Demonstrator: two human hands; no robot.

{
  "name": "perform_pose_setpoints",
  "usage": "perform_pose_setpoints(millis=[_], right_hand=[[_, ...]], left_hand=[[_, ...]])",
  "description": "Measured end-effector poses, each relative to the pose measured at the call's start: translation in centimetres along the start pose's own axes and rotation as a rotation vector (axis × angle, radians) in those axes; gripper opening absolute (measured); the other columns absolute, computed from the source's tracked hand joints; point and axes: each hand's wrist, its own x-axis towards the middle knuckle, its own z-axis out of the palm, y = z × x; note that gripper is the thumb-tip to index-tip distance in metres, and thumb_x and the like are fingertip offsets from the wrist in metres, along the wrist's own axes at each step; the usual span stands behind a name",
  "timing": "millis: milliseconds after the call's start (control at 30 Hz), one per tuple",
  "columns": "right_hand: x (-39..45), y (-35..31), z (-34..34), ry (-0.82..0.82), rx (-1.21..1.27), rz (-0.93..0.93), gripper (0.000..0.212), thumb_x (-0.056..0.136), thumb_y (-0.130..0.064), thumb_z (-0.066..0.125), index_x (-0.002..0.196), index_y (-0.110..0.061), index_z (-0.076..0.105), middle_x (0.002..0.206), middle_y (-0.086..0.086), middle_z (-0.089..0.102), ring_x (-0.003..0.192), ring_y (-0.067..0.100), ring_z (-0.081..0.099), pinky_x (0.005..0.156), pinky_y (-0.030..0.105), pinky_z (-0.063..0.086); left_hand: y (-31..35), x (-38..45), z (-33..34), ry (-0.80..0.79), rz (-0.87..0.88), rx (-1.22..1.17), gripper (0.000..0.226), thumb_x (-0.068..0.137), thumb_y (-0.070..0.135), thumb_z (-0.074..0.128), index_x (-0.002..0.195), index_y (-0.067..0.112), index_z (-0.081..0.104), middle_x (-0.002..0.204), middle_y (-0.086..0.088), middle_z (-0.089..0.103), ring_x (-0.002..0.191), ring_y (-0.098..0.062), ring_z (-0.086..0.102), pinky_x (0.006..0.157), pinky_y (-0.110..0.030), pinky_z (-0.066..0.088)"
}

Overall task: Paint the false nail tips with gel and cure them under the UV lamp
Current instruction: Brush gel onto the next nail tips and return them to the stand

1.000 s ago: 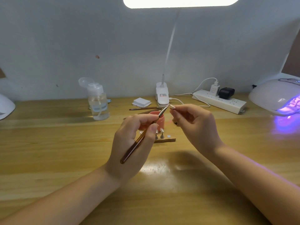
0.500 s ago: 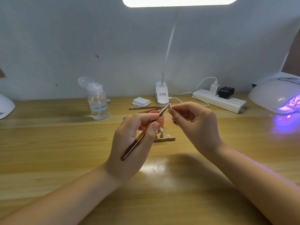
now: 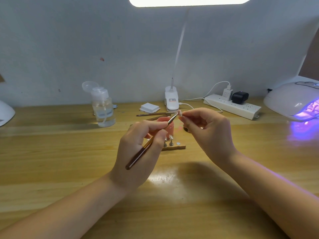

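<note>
My left hand grips a brown-handled gel brush like a pen, its metal ferrule pointing up and right. The bristles touch a small pale false nail tip that my right hand pinches between thumb and fingertips above the table. Behind my hands stands a pink gel pot, partly hidden. A small wooden stand carries two more nail tips on metal pegs. The white UV lamp sits at the far right, glowing purple inside.
A clear pump bottle stands at the back left. Spare brushes, a stack of white pads, a clip desk lamp's base and a power strip line the back. Another white device sits at the left edge.
My right hand turned the nail tip slightly and drew it a little closer to the brush tip. Both hands stayed almost in place.
</note>
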Motion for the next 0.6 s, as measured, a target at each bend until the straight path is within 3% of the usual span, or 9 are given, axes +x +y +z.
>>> perform_pose_setpoints(millis=[100, 233, 333, 467, 600], right_hand=[[-0.03, 0.01, -0.04, -0.006, -0.017, -0.012, 0.018, 0.083, -0.01, 0.073, 0.101, -0.007, 0.073, 0.088, 0.002, 0.072, 0.078, 0.012, 0.068, 0.073, 0.028, 0.058], [0.03, 0.05, -0.03, -0.003, -0.04, -0.026, 0.018, 0.083, -0.01, 0.073, 0.101, -0.007, 0.073, 0.088, 0.003, 0.072, 0.078, 0.013, 0.068, 0.073, 0.029, 0.057], [0.03, 0.06, -0.06, 0.0, -0.051, -0.038, 0.018, 0.083, -0.009, 0.073, 0.1, -0.007, 0.074, 0.088, 0.003, 0.072, 0.078, 0.013, 0.068, 0.073, 0.027, 0.057], [0.02, 0.01, -0.09, 0.008, -0.047, -0.041, 0.016, 0.083, -0.01, 0.073, 0.099, -0.006, 0.074, 0.086, 0.003, 0.072, 0.076, 0.011, 0.067, 0.072, 0.025, 0.057], [0.11, 0.04, 0.0, 0.009, -0.055, -0.036, 0.016, 0.083, -0.009, 0.074, 0.098, -0.005, 0.074, 0.086, 0.004, 0.072, 0.076, 0.015, 0.068, 0.072, 0.032, 0.057]], left_hand=[[0.01, 0.04, -0.14, 0.02, 0.003, -0.021, 0.02, 0.086, 0.033, 0.049, 0.094, 0.024, 0.065, 0.083, 0.012, 0.066, 0.085, -0.012, 0.062, 0.074, -0.019, 0.046], [0.17, 0.09, -0.06, 0.015, 0.012, -0.013, 0.017, 0.09, 0.033, 0.052, 0.102, 0.029, 0.064, 0.089, 0.016, 0.068, 0.088, -0.005, 0.062, 0.076, -0.014, 0.045], [0.04, 0.06, -0.04, -0.01, 0.024, 0.022, 0.019, 0.089, 0.032, 0.053, 0.101, 0.027, 0.065, 0.091, 0.017, 0.068, 0.091, -0.005, 0.062, 0.078, -0.016, 0.046], [-0.06, 0.02, -0.3, 0.002, 0.005, -0.011, 0.019, 0.085, 0.032, 0.05, 0.093, 0.025, 0.066, 0.084, 0.003, 0.067, 0.085, -0.016, 0.063, 0.074, -0.03, 0.051], [0.15, 0.01, -0.16, 0.028, -0.009, -0.009, 0.019, 0.087, 0.035, 0.05, 0.098, 0.029, 0.065, 0.086, 0.009, 0.069, 0.085, -0.011, 0.062, 0.075, -0.025, 0.048]])
